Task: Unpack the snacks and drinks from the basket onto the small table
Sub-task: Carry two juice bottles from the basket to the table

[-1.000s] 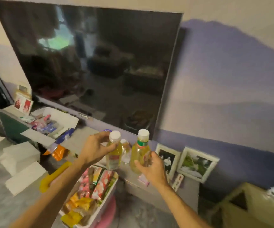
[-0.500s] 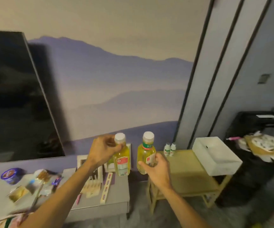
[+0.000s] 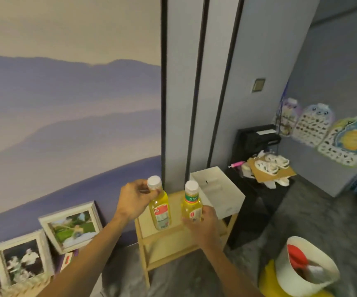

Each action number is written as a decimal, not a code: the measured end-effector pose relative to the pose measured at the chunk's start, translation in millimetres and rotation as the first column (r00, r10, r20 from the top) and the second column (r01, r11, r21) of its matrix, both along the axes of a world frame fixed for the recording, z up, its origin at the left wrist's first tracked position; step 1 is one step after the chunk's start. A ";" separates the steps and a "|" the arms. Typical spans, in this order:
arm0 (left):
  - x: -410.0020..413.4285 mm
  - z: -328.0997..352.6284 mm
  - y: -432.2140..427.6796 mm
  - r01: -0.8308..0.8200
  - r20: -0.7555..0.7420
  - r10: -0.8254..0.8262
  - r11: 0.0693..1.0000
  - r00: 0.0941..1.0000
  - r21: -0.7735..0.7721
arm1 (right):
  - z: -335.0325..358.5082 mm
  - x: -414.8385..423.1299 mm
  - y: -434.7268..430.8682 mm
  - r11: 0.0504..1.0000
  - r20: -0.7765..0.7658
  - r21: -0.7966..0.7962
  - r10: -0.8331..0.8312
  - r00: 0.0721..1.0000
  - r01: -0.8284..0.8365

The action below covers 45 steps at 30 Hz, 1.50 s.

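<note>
Two bottles of yellow drink, both in hand, both over the counter (image 3: 175,213).

Your left hand (image 3: 133,199) pinches the red-label bottle (image 3: 159,207) at the neck, fingers curled just under its white cap. The bottle stands close to upright over the left half of the counter. You cannot tell whether its base touches the top or hangs just above it.

Your right hand (image 3: 205,224) wraps the lower body of the green-label bottle (image 3: 191,205), palm to the near side and thumb across the label. This bottle is also upright, over the middle of the counter, and your hand hides its base. The two bottles are near each other but apart, with a strip of counter showing between them.

A white open box (image 3: 218,196) sits on the right end of the counter, overhanging its far right corner, just beside the green-label bottle.

Left of the counter, two framed photos (image 3: 74,227) lean against the mountain mural wall. Right of the counter stands a black stand (image 3: 259,202), with white shoes (image 3: 269,163) on cardboard on top. Nearer you and to the counter's right, a white bucket (image 3: 287,266) sits on the grey floor.
</note>
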<state>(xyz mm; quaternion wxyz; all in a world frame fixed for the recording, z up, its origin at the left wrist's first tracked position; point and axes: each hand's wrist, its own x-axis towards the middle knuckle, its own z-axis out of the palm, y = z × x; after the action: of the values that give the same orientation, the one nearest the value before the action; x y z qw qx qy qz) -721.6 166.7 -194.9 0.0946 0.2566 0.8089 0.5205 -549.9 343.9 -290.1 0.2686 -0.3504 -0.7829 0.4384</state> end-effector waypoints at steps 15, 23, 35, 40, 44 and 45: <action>-177.2 -153.0 215.6 -0.047 0.130 0.074 0.978 0.989 -0.203 | -158.3 -191.0 160.5 0.988 0.240 -0.146 -0.018 0.971 0.055; -213.4 -259.1 262.7 -0.100 0.175 0.151 0.957 0.973 -0.272 | -260.4 -253.8 210.3 0.975 0.232 -0.219 0.010 0.973 0.042; -228.5 -309.0 283.8 -0.196 0.179 0.266 0.922 0.947 -0.333 | -339.6 -299.4 231.6 0.965 0.186 -0.256 0.097 0.978 -0.047; -222.3 -305.9 282.8 -0.210 0.126 0.271 0.907 0.954 -0.365 | -331.4 -299.8 244.5 0.963 0.218 -0.255 0.150 0.964 -0.092; -215.7 -303.2 277.8 -0.175 0.098 0.231 0.903 0.968 -0.393 | -319.9 -296.6 247.2 0.963 0.271 -0.233 0.197 0.942 -0.135; -214.8 -300.9 276.6 -0.164 0.092 0.217 0.901 0.972 -0.402 | -315.2 -295.3 247.5 0.963 0.286 -0.224 0.210 0.935 -0.148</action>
<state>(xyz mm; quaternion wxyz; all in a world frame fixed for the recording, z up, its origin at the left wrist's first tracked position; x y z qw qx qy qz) -936.4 443.3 -495.9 0.1468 0.1164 0.9095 0.3712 -845.3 591.4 -605.3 0.0660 -0.3661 -0.7961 0.4773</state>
